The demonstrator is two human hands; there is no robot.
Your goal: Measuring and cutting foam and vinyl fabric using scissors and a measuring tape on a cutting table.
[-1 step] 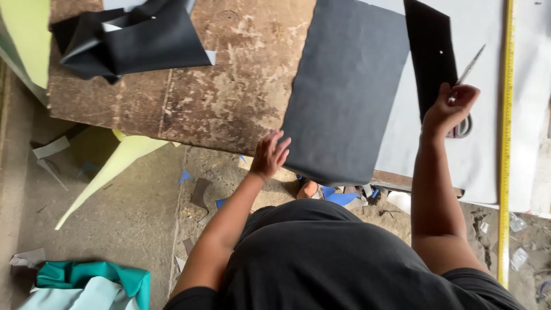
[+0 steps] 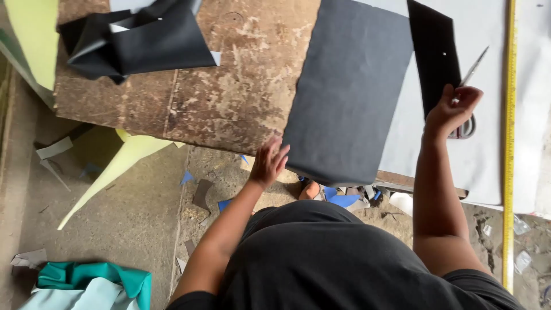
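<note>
Right hand (image 2: 453,109) gripping scissors (image 2: 469,97)

Between the crumpled black sheet (image 2: 138,43) and the grey sheet (image 2: 350,92) your desk (image 2: 241,92) is bare; you pass freely there.

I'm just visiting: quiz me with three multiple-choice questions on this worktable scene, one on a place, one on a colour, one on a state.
1. Where does the yellow measuring tape lie?
A. along the right side of the table
B. on the floor at left
C. across the dark grey sheet

2. What colour is the fabric bundle on the floor at lower left?
A. red
B. teal
C. orange

3. What is the right hand doing?
A. resting flat and empty
B. gripping scissors
C. lifting the crumpled black sheet

Answers:
1 A, it runs down the right edge over the white sheet.
2 B, it is teal green.
3 B, the fingers close around the handles, the blades pointing up.
</note>
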